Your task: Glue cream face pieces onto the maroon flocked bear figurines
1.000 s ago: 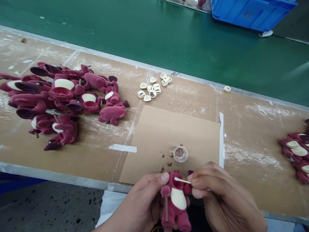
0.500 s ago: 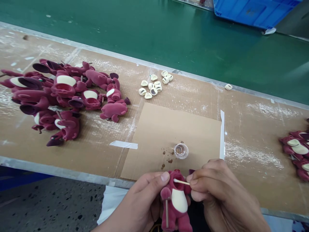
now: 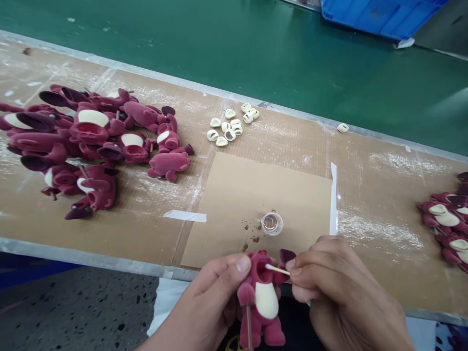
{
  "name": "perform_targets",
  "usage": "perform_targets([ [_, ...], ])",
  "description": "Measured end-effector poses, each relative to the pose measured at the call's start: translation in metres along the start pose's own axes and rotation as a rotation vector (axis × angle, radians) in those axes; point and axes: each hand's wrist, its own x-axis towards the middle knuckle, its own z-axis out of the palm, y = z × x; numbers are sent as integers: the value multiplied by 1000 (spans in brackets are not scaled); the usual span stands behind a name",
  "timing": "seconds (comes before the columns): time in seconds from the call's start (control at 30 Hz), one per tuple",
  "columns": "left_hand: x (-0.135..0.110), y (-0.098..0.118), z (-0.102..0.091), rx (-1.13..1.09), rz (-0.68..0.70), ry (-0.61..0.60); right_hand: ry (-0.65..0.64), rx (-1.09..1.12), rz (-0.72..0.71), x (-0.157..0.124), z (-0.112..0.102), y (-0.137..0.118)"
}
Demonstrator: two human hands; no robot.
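My left hand (image 3: 215, 297) clamps one flocked maroon bear figure (image 3: 261, 302) at 6 o'clock; my right hand (image 3: 340, 287) pinches one cotton swab (image 3: 277, 269), its tip at the figure's open cavity. One glass cup (image 3: 272, 224) sits at 12 o'clock on the cardboard sheet (image 3: 256, 209). Twelve cream pieces (image 3: 226, 127) lie beyond (one set apart). Two figure heaps (image 3: 80, 146) overlap, uncountable; the 3 o'clock heap (image 3: 446, 224) is cut off.

Toy factory line, green conveyor belt (image 3: 219, 53), cardboard-covered workbench (image 3: 376, 195), blue plastic crate (image 3: 373, 12), piled flocked toys (image 3: 62, 146)

Bare left hand (image 3: 215, 292) and right hand (image 3: 340, 287), short nails, dark garment (image 3: 292, 331) with yellow emblem (image 3: 232, 344)
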Motion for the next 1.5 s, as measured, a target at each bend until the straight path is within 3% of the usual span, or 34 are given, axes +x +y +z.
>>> perform_targets([
  [0.13,-8,5,6,42,-35,143,-92,-20,6,0,-3,-7],
  [0.33,-16,2,5,127,103,281,-239,24,-32,-7,-17,-5],
  [0.4,-16,1,2,139,155,251,-130,-5,-27,-6,-17,-2],
  [0.47,-16,1,-2,128,192,211,139,-53,51,-4,-11,1],
  [0.53,-16,1,-7,125,229,183,280,-68,148,0,-2,6],
  [0.63,-17,0,-11,139,312,184,195,-80,186,4,8,20],
  [0.83,-17,-11,-9,315,626,448,85,-204,117,1,14,40],
  [1.03,-13,-13,-4,356,830,360,106,-191,118,-2,19,41],
  [1.17,-12,-11,-7,438,821,419,115,-181,126,-1,20,41],
  [1.33,-9,-11,-4,335,745,524,156,-167,143,1,21,43],
  [1.5,-4,-13,1,266,727,443,277,-44,260,-4,22,32],
])
